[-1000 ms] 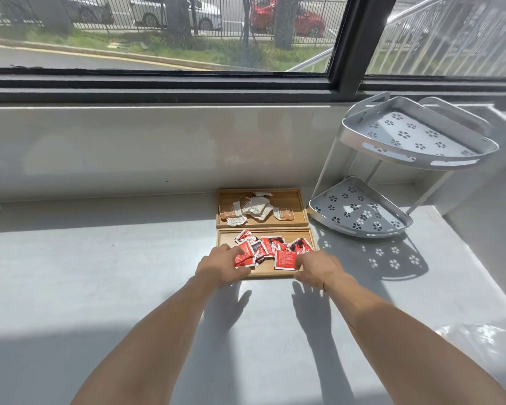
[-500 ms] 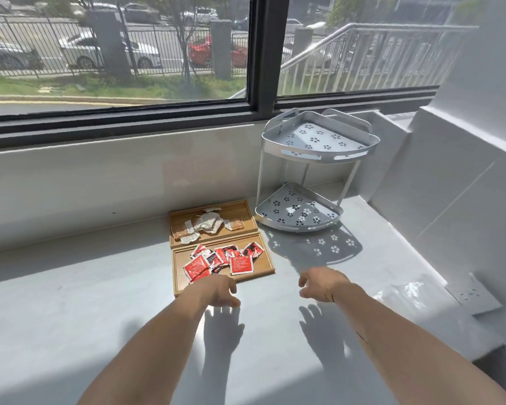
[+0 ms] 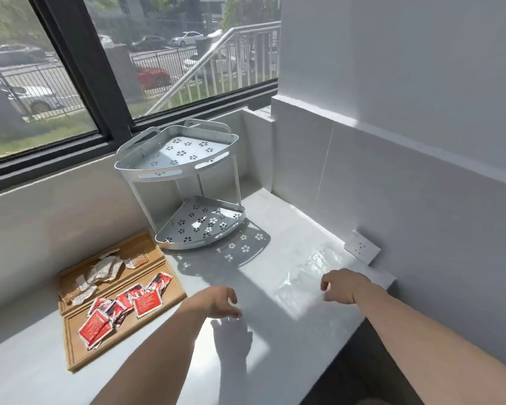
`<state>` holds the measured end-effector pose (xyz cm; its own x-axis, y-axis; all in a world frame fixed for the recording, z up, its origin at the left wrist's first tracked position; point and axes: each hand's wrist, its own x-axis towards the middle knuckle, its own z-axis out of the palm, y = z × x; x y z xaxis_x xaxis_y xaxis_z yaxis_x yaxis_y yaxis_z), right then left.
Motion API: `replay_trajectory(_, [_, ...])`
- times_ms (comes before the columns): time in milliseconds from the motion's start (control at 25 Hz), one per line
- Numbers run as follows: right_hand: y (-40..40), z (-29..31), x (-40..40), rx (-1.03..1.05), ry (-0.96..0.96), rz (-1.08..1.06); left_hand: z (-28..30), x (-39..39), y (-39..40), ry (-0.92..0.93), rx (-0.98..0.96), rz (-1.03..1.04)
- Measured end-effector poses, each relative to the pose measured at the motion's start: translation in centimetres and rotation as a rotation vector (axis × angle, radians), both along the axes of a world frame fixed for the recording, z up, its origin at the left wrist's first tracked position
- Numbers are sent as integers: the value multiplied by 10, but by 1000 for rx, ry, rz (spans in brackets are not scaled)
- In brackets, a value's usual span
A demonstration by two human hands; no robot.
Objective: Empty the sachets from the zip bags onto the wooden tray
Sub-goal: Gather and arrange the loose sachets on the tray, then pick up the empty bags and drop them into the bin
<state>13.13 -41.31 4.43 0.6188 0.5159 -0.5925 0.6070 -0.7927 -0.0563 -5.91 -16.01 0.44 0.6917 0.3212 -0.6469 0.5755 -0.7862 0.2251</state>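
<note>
Now right hand (image 3: 341,287) loosely curled, empty, just over clear zip bags (image 3: 307,282), left hand (image 3: 221,302) half-open beside.

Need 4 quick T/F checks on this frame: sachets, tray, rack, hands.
1. Red sachets lie in the near compartment of the wooden tray. True.
2. The corner rack holds sachets. False: both tiers are bare.
3. The right hand is over clear plastic bags. True.
4. The left hand grips a sachet. False: it is open and holds nothing.
</note>
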Motion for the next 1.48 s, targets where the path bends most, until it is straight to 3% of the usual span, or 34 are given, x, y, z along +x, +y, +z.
replay_trajectory(360, [-95,-30,71,98,-214,-251,-3,129,-79,-137,98,-75])
replay_trajectory(520, [-104,-52,84,143,-127,-335,-15,158,-95,-130,113,26])
replay_trajectory(680, [-104,-72,91,172,-115,-370,-28,166,-107,-134,196,85])
replay_trajectory(1160, [-101,-87,65,288,-140,-498,-50,144,-120,-141,145,195])
replay_trajectory(1480, [-141,-64,15,284,-189,-620,-37,132,-133,-196,-11,152])
